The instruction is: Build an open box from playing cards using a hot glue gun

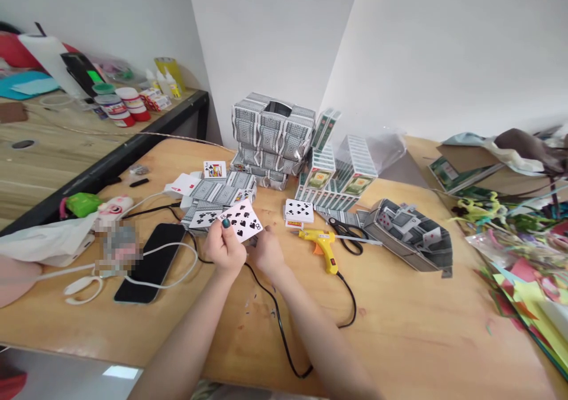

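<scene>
My left hand (226, 247) pinches an eight of spades card (244, 219) by its left corner, thumb on the face. Just right of that card is my right hand (267, 251), its fingers curled; a small dark thing shows at its fingertips, too hidden to name. Behind the hands lie patterned card pieces (222, 190) and a jack card (215, 169). To the right are a small stack of cards (299, 210), a yellow glue gun (326, 247) and black-handled scissors (355, 239).
A large structure of folded cards (273, 131) stands at the back, beside stacked card boxes (357, 163). A boat-like card piece (408, 234) sits right. On the left is a black phone (151, 264) with white cables. A black cord (277, 311) crosses the table (399, 341).
</scene>
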### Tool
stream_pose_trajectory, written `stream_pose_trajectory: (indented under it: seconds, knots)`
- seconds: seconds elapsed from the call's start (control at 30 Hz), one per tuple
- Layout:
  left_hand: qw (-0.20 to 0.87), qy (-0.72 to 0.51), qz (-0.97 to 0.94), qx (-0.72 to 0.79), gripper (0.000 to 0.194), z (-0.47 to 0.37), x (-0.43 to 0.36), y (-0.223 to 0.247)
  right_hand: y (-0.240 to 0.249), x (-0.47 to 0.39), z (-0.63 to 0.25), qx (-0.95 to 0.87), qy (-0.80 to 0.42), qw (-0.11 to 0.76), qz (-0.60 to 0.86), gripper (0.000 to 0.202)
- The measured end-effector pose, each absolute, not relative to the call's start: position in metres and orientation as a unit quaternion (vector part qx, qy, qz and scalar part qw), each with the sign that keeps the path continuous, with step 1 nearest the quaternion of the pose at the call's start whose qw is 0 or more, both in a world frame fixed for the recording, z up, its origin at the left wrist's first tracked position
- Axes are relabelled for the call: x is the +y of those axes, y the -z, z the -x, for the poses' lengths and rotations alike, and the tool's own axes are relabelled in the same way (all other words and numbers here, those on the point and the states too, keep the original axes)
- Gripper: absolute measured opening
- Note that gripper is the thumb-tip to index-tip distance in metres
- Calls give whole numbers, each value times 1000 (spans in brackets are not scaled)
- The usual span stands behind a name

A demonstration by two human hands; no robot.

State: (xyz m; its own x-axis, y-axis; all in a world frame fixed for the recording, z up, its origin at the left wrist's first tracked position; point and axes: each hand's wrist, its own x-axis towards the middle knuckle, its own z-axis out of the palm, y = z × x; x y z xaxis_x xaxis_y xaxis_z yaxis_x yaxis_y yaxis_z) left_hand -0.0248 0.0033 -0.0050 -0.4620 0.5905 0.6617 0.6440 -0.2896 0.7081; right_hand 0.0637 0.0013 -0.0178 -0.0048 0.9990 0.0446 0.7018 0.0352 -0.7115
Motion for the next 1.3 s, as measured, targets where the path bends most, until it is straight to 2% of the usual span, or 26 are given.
stream_pose_trajectory:
  seconds: [0.07,0.27,0.4,0.47,0.7,1.3]
  knots:
    - [6,617,518,-593,33,24,3,3,15,-7,-68,-648,-280,304,640,4]
    - [-81,599,557,-569,30,15,-3,0,2,-19,-118,-499,-420,397,646,21]
    - [-150,558,588,-566,27,5,-6,6,-6,-21,-158,-362,-495,564,553,28]
    - [-158,546,601,-562,25,2,-7,9,-11,-24,-166,-341,-520,599,504,27]
    - [-171,522,641,-536,22,-3,-6,8,-17,-33,-148,-361,-571,592,440,23]
    - [-248,495,657,-512,21,-6,-12,5,-19,-32,-148,-364,-540,576,494,27]
